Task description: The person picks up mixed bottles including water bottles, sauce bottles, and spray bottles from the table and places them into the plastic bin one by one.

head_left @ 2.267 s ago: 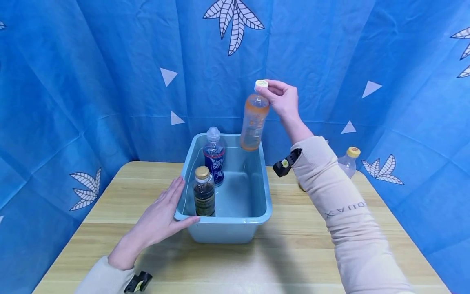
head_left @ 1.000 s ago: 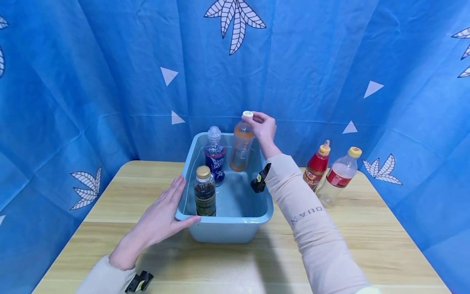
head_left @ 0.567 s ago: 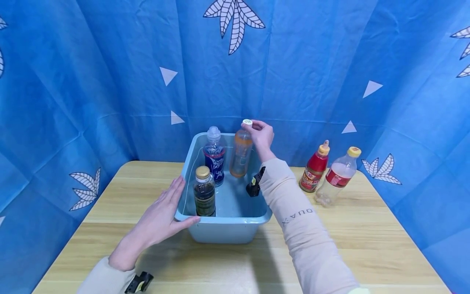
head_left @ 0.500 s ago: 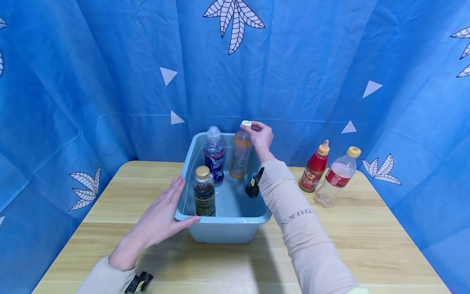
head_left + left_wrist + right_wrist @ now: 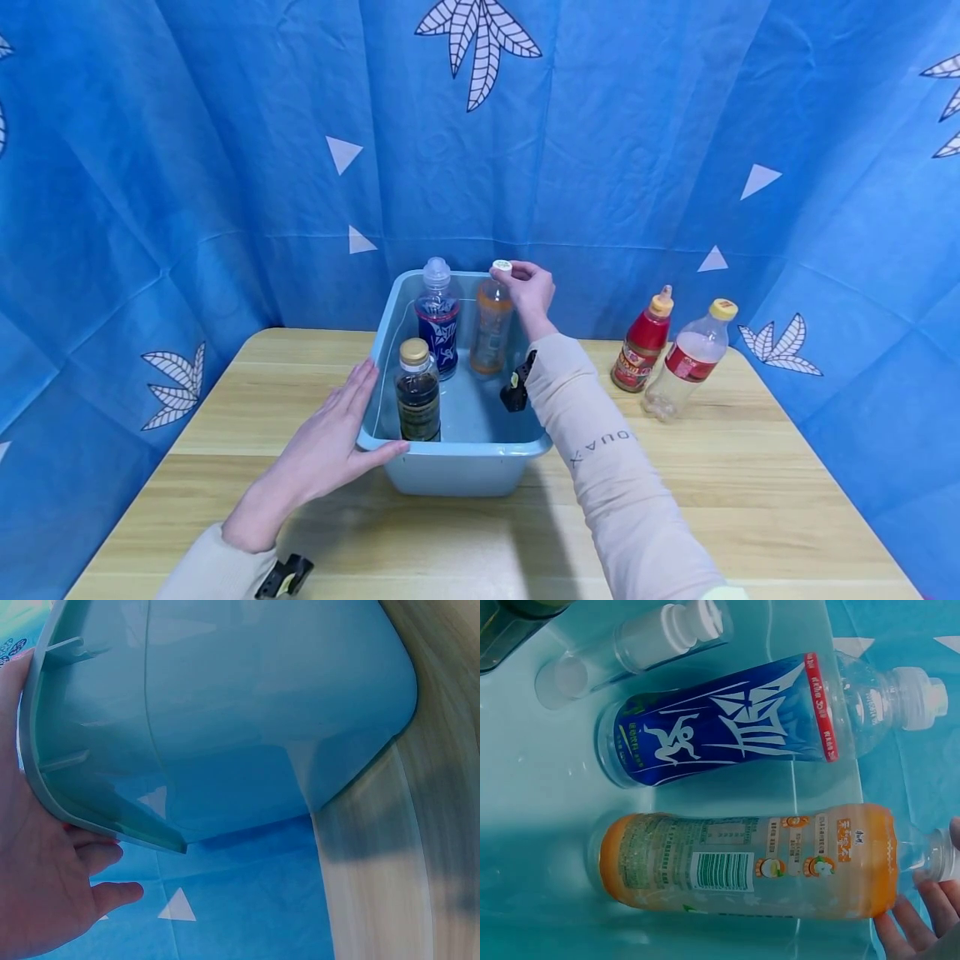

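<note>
My right hand pinches the neck of a clear plastic drink bottle with an orange label and white cap. It stands nearly upright at the back right inside a light blue plastic bin. My left hand rests on the bin's near left corner, fingers along the left rim and thumb over the front rim. Beside the orange bottle is a blue-labelled sports drink bottle. A gold-capped bottle of dark liquid stands at the front left inside. In the right wrist view a small white-capped bottle also shows in the bin.
Right of the bin, a red squeeze sauce bottle and a clear bottle with red label and yellow cap stand on the wooden table. A blue curtain hangs behind. Black cameras sit on both wrists.
My right hand has carried the orange-labelled bottle left and down from above the bin's back right into it, sinking slightly further since half a second ago. My left hand has stayed put.
</note>
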The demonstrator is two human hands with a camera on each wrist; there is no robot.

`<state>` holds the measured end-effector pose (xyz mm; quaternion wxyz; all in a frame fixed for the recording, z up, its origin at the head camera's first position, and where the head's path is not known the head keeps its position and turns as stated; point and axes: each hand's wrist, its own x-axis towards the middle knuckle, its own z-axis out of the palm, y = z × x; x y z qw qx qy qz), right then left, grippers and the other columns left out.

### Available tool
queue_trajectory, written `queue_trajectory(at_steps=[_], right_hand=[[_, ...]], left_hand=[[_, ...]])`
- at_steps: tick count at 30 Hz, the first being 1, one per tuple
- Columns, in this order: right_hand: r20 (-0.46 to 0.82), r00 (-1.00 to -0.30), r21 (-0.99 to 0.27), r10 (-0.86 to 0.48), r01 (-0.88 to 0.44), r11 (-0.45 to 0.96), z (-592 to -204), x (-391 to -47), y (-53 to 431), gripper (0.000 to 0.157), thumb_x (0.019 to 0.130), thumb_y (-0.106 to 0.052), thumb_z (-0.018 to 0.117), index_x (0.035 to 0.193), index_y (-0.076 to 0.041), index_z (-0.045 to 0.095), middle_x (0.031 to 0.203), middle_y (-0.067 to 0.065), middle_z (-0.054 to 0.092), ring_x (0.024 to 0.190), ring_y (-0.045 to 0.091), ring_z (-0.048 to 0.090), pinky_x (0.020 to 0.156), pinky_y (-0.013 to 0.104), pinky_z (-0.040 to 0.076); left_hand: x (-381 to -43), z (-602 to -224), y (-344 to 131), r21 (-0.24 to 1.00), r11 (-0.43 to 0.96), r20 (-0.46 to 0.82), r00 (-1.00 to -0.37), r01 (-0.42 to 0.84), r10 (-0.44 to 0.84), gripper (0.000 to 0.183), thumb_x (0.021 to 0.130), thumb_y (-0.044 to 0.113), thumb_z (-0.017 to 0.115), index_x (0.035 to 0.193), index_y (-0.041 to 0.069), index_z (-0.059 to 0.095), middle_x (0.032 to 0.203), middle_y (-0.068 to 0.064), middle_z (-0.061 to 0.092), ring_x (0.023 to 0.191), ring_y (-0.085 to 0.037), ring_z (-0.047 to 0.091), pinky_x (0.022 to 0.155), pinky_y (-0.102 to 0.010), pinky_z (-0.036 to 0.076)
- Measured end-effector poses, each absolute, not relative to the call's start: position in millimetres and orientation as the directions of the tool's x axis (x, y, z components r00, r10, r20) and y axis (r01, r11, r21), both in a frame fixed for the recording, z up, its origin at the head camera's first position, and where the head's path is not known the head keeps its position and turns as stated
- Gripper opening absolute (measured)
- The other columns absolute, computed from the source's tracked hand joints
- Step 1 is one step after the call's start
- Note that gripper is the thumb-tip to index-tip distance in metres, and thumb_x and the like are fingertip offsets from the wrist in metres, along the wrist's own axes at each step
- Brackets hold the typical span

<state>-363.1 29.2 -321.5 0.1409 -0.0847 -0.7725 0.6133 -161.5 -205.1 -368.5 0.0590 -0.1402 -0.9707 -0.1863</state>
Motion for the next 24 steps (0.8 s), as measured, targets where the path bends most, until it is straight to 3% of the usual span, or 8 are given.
queue_trajectory(at_steps=[24], right_hand=[[0.155, -0.951, -0.96, 0.269, -0.081, 0.266, -326.3, -361.5, 28.5, 0.033, 0.068, -0.024, 0.077, 0.095, -0.007, 0.069, 0.09, 0.007, 0.067, 0.085, 0.017, 0.06, 0.074, 0.03, 0.048]], left_hand=[[-161.5, -369.9, -204.8, 0.336, 0.893, 0.177, -0.952, 0.299, 0.251, 0.105, 0.071, 0.072, 0.047, 0.143, 0.006, 0.006, 0.148, -0.011, 0.005, 0.133, -0.029, 0.011, 0.102, -0.051, 0.02]])
